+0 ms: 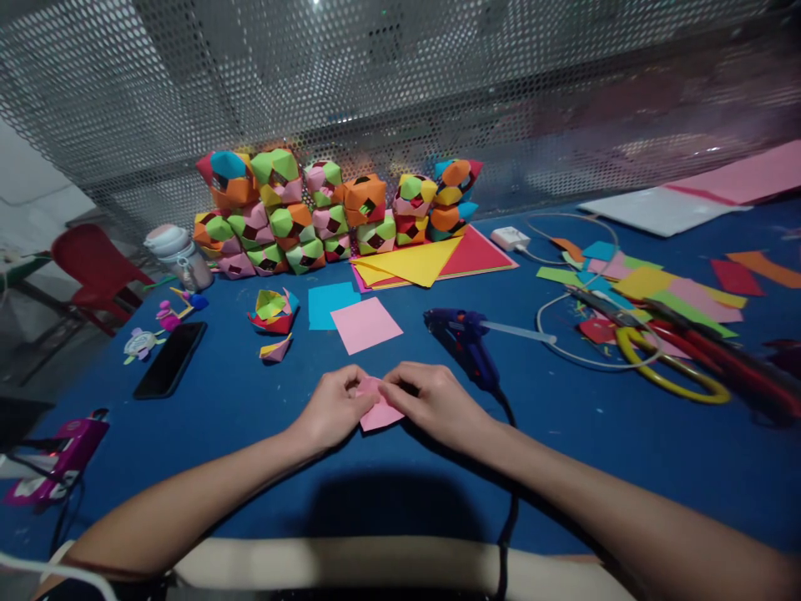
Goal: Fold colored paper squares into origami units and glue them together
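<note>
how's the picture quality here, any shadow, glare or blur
Head view: dim overall; a dark shadow falls on the blue table below the hands; the wide lens seems to bend and stretch the edges; the pliers at far right look smeared; the paper between left hand and right hand reads clearer, though its fine creases are hard to tell

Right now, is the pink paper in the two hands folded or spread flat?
The paper looks folded, at least partly: its outline is angled and smaller than the flat pink square. Fingers hide some edges.

L hand (331, 407) & R hand (436, 401) close, fingers bent
</note>
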Demonstrator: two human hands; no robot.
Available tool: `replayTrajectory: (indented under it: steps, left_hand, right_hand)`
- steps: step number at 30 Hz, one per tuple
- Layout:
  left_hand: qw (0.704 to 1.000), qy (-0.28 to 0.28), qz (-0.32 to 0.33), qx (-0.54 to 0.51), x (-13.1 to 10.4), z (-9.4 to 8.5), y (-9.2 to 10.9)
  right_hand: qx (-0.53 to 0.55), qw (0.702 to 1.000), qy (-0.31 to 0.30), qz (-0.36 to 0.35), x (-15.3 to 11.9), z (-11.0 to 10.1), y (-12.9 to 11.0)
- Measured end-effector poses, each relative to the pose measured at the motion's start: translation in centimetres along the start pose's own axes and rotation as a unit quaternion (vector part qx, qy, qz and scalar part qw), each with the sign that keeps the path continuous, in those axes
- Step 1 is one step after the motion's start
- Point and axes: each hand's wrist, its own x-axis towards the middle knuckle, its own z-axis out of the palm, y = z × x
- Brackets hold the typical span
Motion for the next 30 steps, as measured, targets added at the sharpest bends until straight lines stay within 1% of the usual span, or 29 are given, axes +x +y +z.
replayTrajectory:
  steps: [5, 7, 10, 12, 18, 20, 24, 26, 30]
  left_hand:
    - [0.996, 0.004, -0.019, -0.086, -0.3, 0.3, 0.4]
    - [0.996, 0.011, -0.022, -0.088, -0.4, 0.3, 0.5]
    - [0.999, 0.030, -0.016, -0.043, -0.3, 0.2, 0.6]
    - [0.999, 0.032, -0.007, -0.016, -0.2, 0.0, 0.7]
    - [0.998, 0.012, 0.031, 0.053, -0.4, -0.3, 0.9]
    - [0.996, 0.002, 0.040, 0.085, -0.4, -0.4, 0.8]
    - [0.988, -0.018, 0.069, 0.139, -0.6, -0.5, 0.7]
    - [0.990, -0.023, 0.058, 0.123, -0.6, -0.4, 0.9]
    - [0.999, -0.037, -0.004, -0.013, -0.7, -0.2, 1.5]
  right_hand:
    - [-0.018, 0.998, 0.050, -0.037, -0.3, 0.2, 0.2]
    - [-0.008, 0.997, 0.062, -0.039, -0.3, 0.1, 0.1]
    - [0.018, 0.997, 0.071, -0.030, -0.1, 0.1, -0.2]
    - [0.028, 0.997, 0.073, -0.024, -0.1, 0.1, -0.3]
    - [0.019, 0.997, 0.066, -0.030, -0.1, 0.3, -0.2]
    - [0.011, 0.998, 0.054, -0.029, -0.1, 0.2, -0.2]
    - [0.022, 0.999, 0.006, -0.039, -0.1, -0.1, -0.5]
    - [0.039, 0.999, 0.001, -0.033, 0.0, -0.2, -0.6]
    - [0.062, 0.998, 0.022, 0.022, 0.1, -0.3, -0.6]
